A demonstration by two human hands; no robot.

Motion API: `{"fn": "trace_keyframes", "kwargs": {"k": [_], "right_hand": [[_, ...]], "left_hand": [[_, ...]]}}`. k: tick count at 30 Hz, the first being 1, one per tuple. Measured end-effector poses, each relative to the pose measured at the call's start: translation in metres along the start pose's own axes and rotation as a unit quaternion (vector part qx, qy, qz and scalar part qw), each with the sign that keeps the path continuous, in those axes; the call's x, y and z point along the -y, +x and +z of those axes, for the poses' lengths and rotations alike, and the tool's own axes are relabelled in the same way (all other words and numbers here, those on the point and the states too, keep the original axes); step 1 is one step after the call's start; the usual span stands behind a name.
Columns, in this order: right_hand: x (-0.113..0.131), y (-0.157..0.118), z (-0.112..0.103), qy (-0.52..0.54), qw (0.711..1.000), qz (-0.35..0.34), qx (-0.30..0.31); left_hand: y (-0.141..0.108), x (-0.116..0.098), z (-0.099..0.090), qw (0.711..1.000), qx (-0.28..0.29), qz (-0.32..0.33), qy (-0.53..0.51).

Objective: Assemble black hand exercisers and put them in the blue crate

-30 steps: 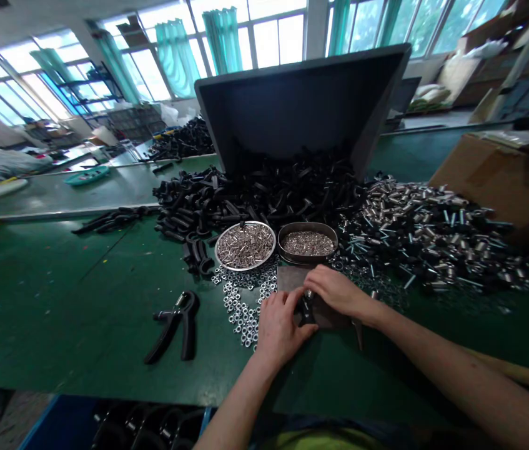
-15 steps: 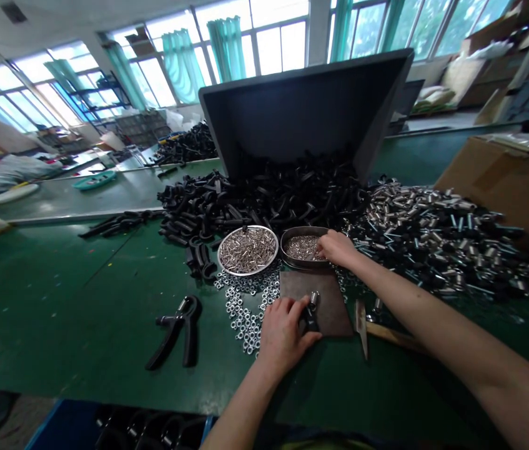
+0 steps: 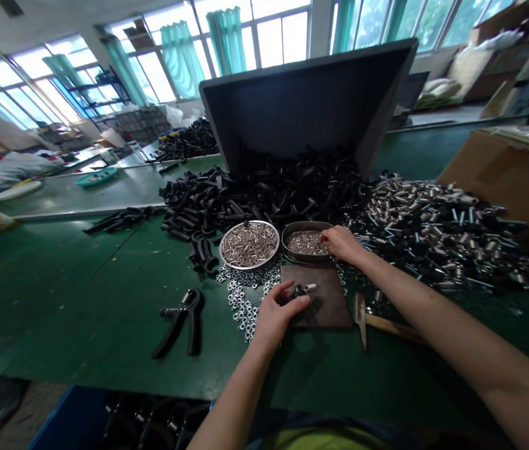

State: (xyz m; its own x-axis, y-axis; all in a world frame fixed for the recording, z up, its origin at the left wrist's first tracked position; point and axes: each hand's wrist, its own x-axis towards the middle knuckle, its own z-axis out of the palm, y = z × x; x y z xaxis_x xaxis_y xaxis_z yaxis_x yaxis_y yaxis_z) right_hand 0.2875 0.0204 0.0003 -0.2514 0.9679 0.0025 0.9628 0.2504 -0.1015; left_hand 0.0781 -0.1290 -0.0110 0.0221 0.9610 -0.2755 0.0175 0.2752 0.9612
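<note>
My left hand is closed around a small black plastic part, thumb on the near side. A metal coil spring sticks out of that part to the right. They are over a brown metal plate. Reaching into an oval tin of tiny metal pieces is my right hand. Its fingertips are pinched among the pieces, and what they hold is hidden. Beside the tin is a round dish heaped with small metal pins. Loose nuts lie left of the plate.
A black hand grip lies on the green table at left. Right of the plate is a hammer. Black handles spill from a tipped grey bin. Springs and black parts are piled at right before a cardboard box.
My left hand has lifted and turned the black part, so its spring now points right instead of up. My right hand stays at the tin, shifted slightly right.
</note>
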Motion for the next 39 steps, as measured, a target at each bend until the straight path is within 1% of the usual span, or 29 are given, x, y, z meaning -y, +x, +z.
{"fn": "trace_keyframes", "kwargs": {"k": [1, 2, 3, 5, 6, 8, 9, 10, 11, 13, 14, 15, 16, 18, 20, 22, 23, 25, 27, 29, 30, 31, 32, 33, 34, 36, 37, 38, 39], "right_hand": [[-0.003, 0.001, 0.001, 0.013, 1.0, -0.002, -0.008], [-0.005, 0.002, 0.002, 0.027, 1.0, -0.002, -0.016], [-0.006, 0.001, 0.001, 0.042, 0.999, -0.003, -0.026], [-0.006, -0.004, -0.002, 0.074, 0.996, -0.001, -0.047], [-0.003, -0.009, -0.005, 0.086, 0.995, 0.0, -0.059], [0.007, -0.027, -0.011, 0.145, 0.986, -0.004, -0.079], [0.014, -0.039, -0.014, 0.202, 0.976, -0.011, -0.082], [0.022, -0.052, -0.016, 0.274, 0.958, -0.02, -0.079], [0.031, -0.066, -0.017, 0.356, 0.931, -0.029, -0.071], [0.048, -0.091, -0.016, 0.482, 0.874, -0.05, -0.046], [0.055, -0.101, -0.014, 0.515, 0.854, -0.057, -0.037], [0.06, -0.108, -0.012, 0.535, 0.842, -0.063, -0.033], [0.065, -0.113, -0.009, 0.546, 0.834, -0.065, -0.032], [0.069, -0.118, -0.005, 0.555, 0.829, -0.064, -0.034], [0.07, -0.118, -0.002, 0.552, 0.831, -0.062, -0.037], [0.068, -0.117, -0.001, 0.539, 0.839, -0.065, -0.039], [0.067, -0.116, -0.001, 0.531, 0.844, -0.066, -0.039], [0.064, -0.114, -0.001, 0.51, 0.856, -0.081, -0.036], [0.058, -0.112, 0.001, 0.448, 0.883, -0.131, -0.051], [0.051, -0.109, 0.007, 0.315, 0.917, -0.221, -0.104], [0.048, -0.108, 0.011, 0.227, 0.925, -0.27, -0.139], [0.044, -0.106, 0.016, 0.137, 0.923, -0.315, -0.171], [0.041, -0.104, 0.021, 0.058, 0.913, -0.353, -0.198], [0.038, -0.103, 0.026, -0.003, 0.898, -0.382, -0.218], [0.037, -0.102, 0.03, -0.046, 0.885, -0.402, -0.231], [0.035, -0.101, 0.036, -0.086, 0.87, -0.421, -0.241], [0.035, -0.101, 0.036, -0.092, 0.869, -0.422, -0.239], [0.035, -0.103, 0.035, -0.092, 0.873, -0.419, -0.232], [0.035, -0.106, 0.031, -0.089, 0.881, -0.411, -0.217]], "left_hand": [[-0.001, -0.001, -0.001, 0.997, 0.007, -0.031, -0.069], [-0.003, -0.002, -0.001, 0.988, 0.019, -0.066, -0.139], [-0.004, -0.003, -0.001, 0.973, 0.031, -0.104, -0.206], [-0.007, -0.003, -0.002, 0.931, 0.049, -0.172, -0.317], [-0.009, -0.002, -0.002, 0.911, 0.052, -0.197, -0.358], [-0.013, -0.002, -0.002, 0.876, 0.06, -0.223, -0.422], [-0.015, -0.002, -0.002, 0.863, 0.065, -0.228, -0.447], [-0.017, -0.003, -0.002, 0.852, 0.072, -0.23, -0.464], [-0.019, -0.004, -0.002, 0.845, 0.08, -0.231, -0.476], [-0.022, -0.006, -0.001, 0.838, 0.094, -0.23, -0.486], [-0.023, -0.007, 0.0, 0.836, 0.097, -0.228, -0.489], [-0.024, -0.009, 0.001, 0.835, 0.1, -0.226, -0.491], [-0.025, -0.01, 0.002, 0.834, 0.102, -0.224, -0.494], [-0.027, -0.011, 0.005, 0.832, 0.106, -0.218, -0.498], [-0.028, -0.01, 0.008, 0.835, 0.109, -0.215, -0.495], [-0.028, -0.007, 0.009, 0.846, 0.108, -0.207, -0.479], [-0.027, -0.005, 0.008, 0.856, 0.106, -0.199, -0.465], [-0.024, -0.003, 0.006, 0.89, 0.105, -0.169, -0.41], [-0.018, -0.002, 0.002, 0.933, 0.117, -0.119, -0.319], [-0.009, -0.004, -0.002, 0.969, 0.133, -0.06, -0.198], [-0.004, -0.005, -0.004, 0.981, 0.138, -0.031, -0.129], [-0.001, -0.005, -0.004, 0.989, 0.139, 0.001, -0.054], [0.003, -0.004, -0.004, 0.99, 0.132, 0.039, 0.027], [0.004, -0.002, -0.004, 0.983, 0.124, 0.084, 0.11], [0.005, 0.0, -0.002, 0.966, 0.115, 0.132, 0.19], [0.002, 0.006, 0.001, 0.915, 0.101, 0.221, 0.323], [0.0, 0.009, 0.002, 0.889, 0.097, 0.251, 0.369], [-0.002, 0.012, 0.003, 0.87, 0.096, 0.27, 0.401], [-0.004, 0.015, 0.003, 0.858, 0.096, 0.281, 0.42]]}}
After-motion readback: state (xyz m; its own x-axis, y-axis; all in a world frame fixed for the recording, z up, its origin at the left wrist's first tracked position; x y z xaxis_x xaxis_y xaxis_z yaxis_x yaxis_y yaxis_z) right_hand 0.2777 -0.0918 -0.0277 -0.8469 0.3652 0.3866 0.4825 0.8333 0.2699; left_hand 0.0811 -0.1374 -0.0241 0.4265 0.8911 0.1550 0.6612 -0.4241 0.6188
